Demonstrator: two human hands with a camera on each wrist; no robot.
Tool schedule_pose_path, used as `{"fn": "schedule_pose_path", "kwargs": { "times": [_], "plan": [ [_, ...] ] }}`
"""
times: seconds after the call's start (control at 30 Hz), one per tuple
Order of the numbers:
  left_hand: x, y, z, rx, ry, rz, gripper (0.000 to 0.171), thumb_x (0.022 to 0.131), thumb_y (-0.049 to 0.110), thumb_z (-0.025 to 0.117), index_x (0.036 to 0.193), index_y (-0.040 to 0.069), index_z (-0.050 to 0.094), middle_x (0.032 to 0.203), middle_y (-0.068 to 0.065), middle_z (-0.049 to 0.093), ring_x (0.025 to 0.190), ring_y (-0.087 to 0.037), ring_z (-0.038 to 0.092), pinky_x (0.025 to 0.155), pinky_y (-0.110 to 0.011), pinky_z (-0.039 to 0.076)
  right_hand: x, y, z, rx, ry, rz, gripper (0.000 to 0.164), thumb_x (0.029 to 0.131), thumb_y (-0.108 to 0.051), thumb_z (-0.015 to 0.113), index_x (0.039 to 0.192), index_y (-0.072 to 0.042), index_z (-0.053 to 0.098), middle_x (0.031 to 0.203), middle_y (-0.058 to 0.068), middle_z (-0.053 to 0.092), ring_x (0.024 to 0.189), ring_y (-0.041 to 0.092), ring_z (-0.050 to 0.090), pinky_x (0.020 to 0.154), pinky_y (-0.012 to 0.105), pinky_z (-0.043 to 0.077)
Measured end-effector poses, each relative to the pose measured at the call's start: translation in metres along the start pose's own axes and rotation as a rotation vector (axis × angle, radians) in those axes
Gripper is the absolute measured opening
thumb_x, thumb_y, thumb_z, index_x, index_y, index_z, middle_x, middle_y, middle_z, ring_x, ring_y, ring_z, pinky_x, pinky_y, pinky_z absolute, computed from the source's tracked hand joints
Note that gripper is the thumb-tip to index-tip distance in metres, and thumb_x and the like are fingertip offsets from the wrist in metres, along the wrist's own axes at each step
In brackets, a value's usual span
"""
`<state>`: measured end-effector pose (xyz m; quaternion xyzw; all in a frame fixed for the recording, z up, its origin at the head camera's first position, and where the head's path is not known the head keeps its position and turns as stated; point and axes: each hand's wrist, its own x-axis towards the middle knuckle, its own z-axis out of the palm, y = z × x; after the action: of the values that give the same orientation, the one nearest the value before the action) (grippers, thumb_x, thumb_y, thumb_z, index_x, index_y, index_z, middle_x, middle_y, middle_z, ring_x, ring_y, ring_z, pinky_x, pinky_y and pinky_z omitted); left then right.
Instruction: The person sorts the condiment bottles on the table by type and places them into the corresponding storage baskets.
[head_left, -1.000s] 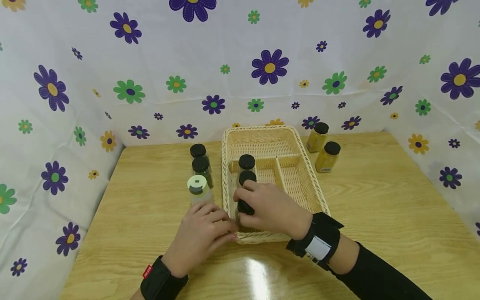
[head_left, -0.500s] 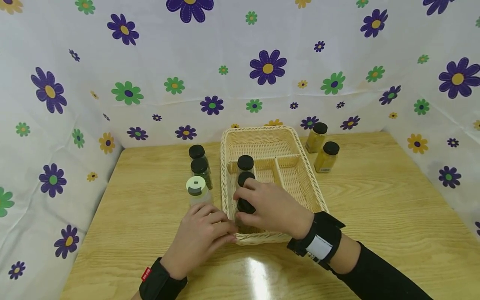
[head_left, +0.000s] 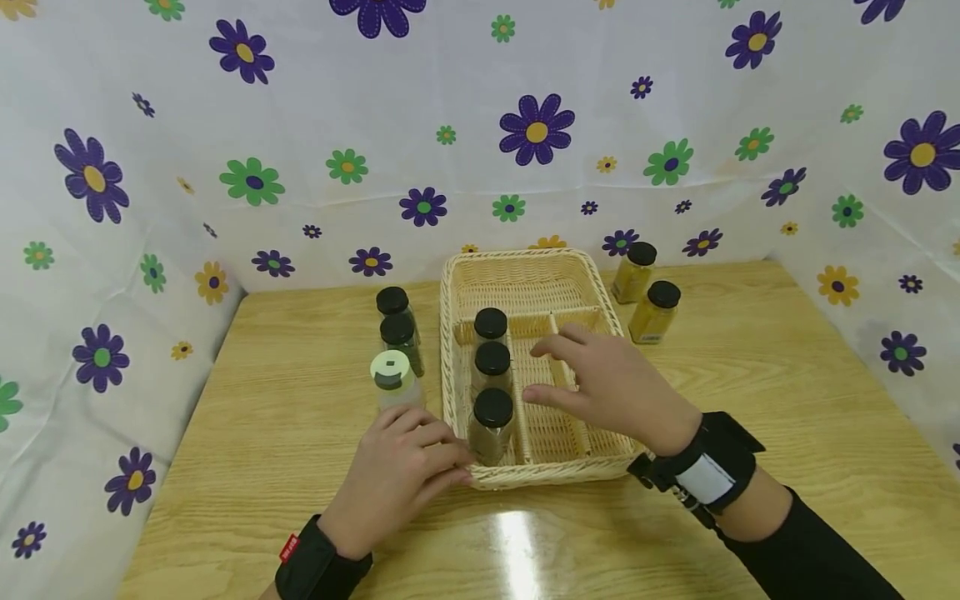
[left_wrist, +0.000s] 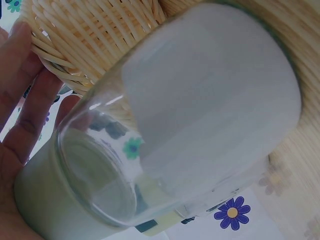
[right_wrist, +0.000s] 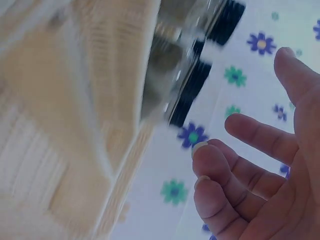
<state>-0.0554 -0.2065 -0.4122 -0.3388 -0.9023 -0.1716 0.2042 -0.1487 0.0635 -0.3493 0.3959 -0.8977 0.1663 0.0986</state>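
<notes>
Releasing the nearest jar (head_left: 489,440) was the change of the last half second: the right hand (head_left: 622,383), which had held its black cap, had drawn off to the right, fingers loosely spread and grasping nothing. The nearest jar stood upright by itself in the left front compartment (head_left: 511,454) of the wicker basket (head_left: 555,477), lined up with the middle jar (head_left: 492,359) and the far jar (head_left: 491,322). For the work in hand, that looked like one placement finished, with a row of three along that compartment.

The nearest jar lay just left of the right hand's thumb tip, apart from it; the hand hung above the middle front compartment (head_left: 547,433). The right wrist view, though smeared, also showed a gap between fingers and jars.

The left hand (head_left: 412,462) stayed at the basket's near left corner, touching the rim. In the left wrist view a pale-lidded jar (left_wrist: 210,100) stood close against its palm; whether the fingers gripped that lid or merely rested about it, I could not tell. Beyond it on the worktop (head_left: 262,500) stood a tab-lidded jar (head_left: 391,367) and two black-capped jars (head_left: 397,329); two yellow jars (head_left: 655,314) stood past the basket's right side.
</notes>
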Motion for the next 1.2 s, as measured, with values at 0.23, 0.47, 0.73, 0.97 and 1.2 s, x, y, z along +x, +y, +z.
{"fn": "schedule_pose_path", "kwargs": {
  "times": [0.23,0.47,0.73,0.97,1.2],
  "plan": [
    [0.001,0.001,0.0,-0.007,0.013,0.005,0.01,0.082,0.041,0.066,0.088,0.033,0.068,0.089,0.018,0.061,0.092,-0.009,0.05,0.09,-0.038,0.038,-0.016,0.053,-0.018,-0.072,0.012,0.157,0.054,0.082,-0.065,0.052,0.112,-0.019,0.059,0.1,0.0,0.057,0.08,0.013,0.056,0.061,0.032,0.049],
    [0.002,0.001,-0.002,-0.018,0.02,0.007,0.01,0.081,0.04,0.067,0.088,0.032,0.068,0.09,0.018,0.061,0.092,-0.009,0.05,0.088,-0.039,0.038,-0.025,0.105,-0.028,-0.11,0.013,0.351,0.052,0.084,-0.059,0.054,0.112,-0.016,0.058,0.099,0.009,0.059,0.077,0.023,0.056,0.061,0.042,0.049],
    [0.002,0.001,-0.001,-0.027,0.017,0.001,0.01,0.081,0.04,0.067,0.089,0.033,0.068,0.09,0.018,0.061,0.093,-0.009,0.05,0.09,-0.039,0.038,-0.028,0.142,-0.028,-0.081,-0.033,0.436,0.063,0.084,-0.059,0.055,0.127,-0.014,0.049,0.112,0.016,0.054,0.09,0.03,0.054,0.069,0.048,0.048],
    [0.001,0.002,-0.001,-0.028,0.023,0.002,0.009,0.081,0.04,0.067,0.087,0.033,0.068,0.089,0.018,0.06,0.092,-0.009,0.05,0.09,-0.039,0.038,-0.019,0.156,-0.029,-0.083,-0.103,0.477,0.078,0.082,-0.07,0.046,0.133,-0.011,0.043,0.123,0.027,0.042,0.096,0.04,0.049,0.077,0.057,0.045],
    [0.001,0.002,-0.001,-0.024,0.016,-0.005,0.009,0.082,0.04,0.066,0.087,0.033,0.068,0.089,0.018,0.061,0.091,-0.008,0.05,0.09,-0.039,0.038,-0.014,0.167,-0.024,-0.081,-0.141,0.492,0.071,0.083,-0.061,0.054,0.132,-0.01,0.044,0.121,0.026,0.045,0.101,0.04,0.048,0.081,0.058,0.044]
  ]
}}
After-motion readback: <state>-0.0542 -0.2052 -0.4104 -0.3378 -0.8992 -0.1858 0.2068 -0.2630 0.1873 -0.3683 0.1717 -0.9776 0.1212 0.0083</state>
